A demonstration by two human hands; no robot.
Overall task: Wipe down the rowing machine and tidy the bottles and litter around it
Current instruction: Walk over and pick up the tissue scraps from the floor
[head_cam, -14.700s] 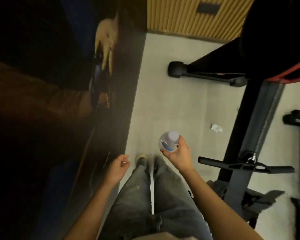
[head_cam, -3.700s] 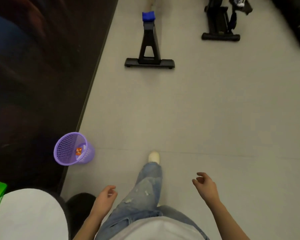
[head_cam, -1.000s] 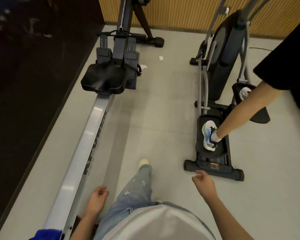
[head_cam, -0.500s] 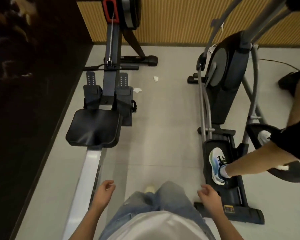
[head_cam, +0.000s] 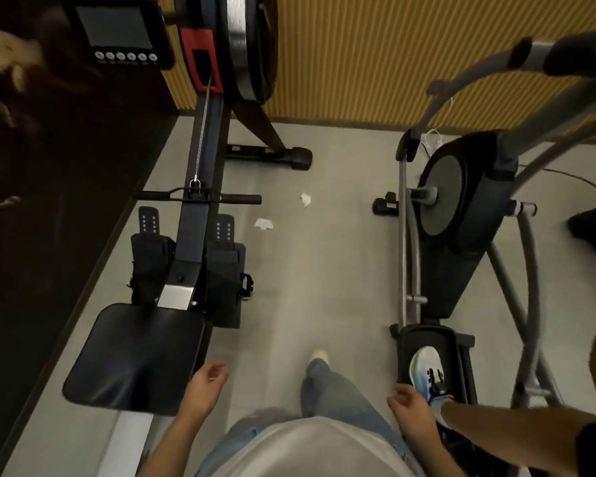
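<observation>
Head view: crumpled white paper scraps lie at one o'clock from the left hand — nearer than the right hand; both empty, loosely curled.

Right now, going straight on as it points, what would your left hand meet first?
The left hand would probably meet the rowing machine's right footrest first, just past the seat; depth is unclear.

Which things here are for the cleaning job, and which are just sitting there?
For the job:
black rowing machine with padded seat
nearer crumpled white paper scrap
farther crumpled white paper scrap

Just there:
grey-and-black elliptical trainer
someone's white-and-blue shoe on its pedal
</observation>
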